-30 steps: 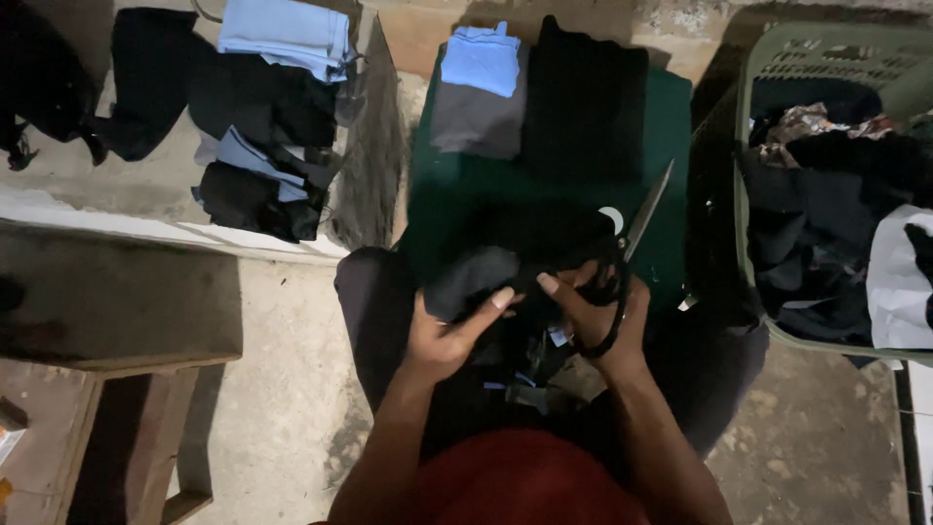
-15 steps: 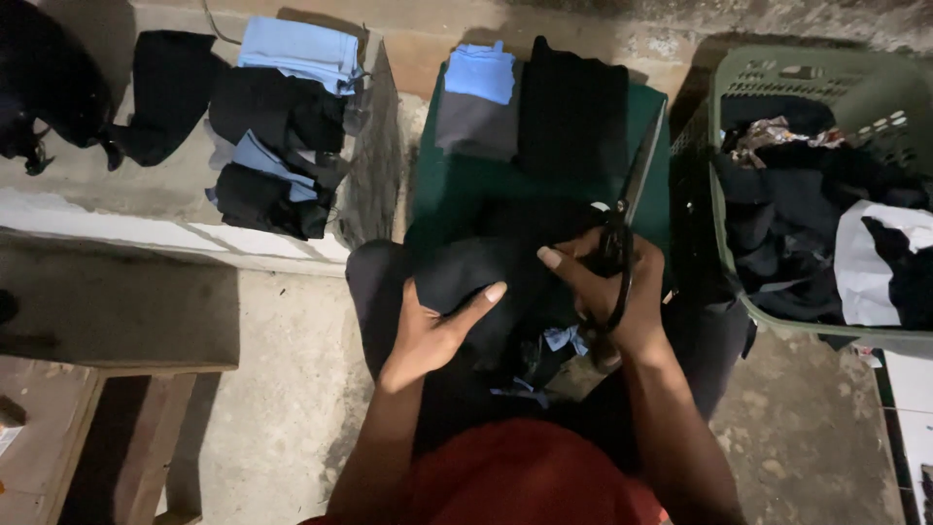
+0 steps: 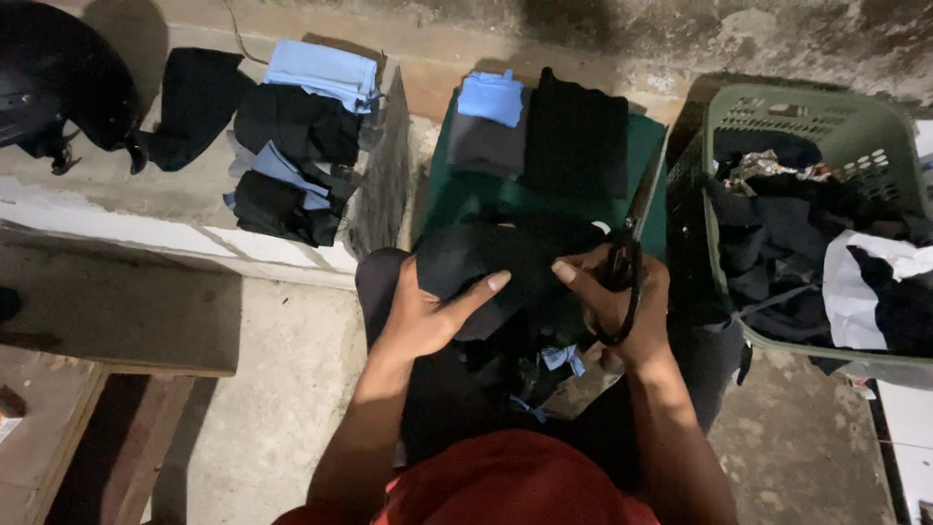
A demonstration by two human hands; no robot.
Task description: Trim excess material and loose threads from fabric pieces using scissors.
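I sit with a bundle of black cloth (image 3: 505, 267) on my lap. My left hand (image 3: 428, 311) lies on the cloth with its fingers spread, pinching its near edge. My right hand (image 3: 617, 297) has its fingers through the black handles of a pair of scissors (image 3: 632, 228), and the blades point up and away over the green board (image 3: 646, 146). The thumb of that hand also touches the cloth. Small blue and black scraps (image 3: 554, 365) hang below my hands.
Folded grey, blue and black pieces (image 3: 535, 131) lie on the green board ahead. A green laundry basket (image 3: 768, 107) of dark clothes stands at right. More folded cloth (image 3: 292, 136) and a black helmet (image 3: 49, 87) sit on the concrete ledge at left.
My left hand slid further onto the black cloth and spread its fingers. The right hand with the scissors shifted slightly right. The view tilted a little.
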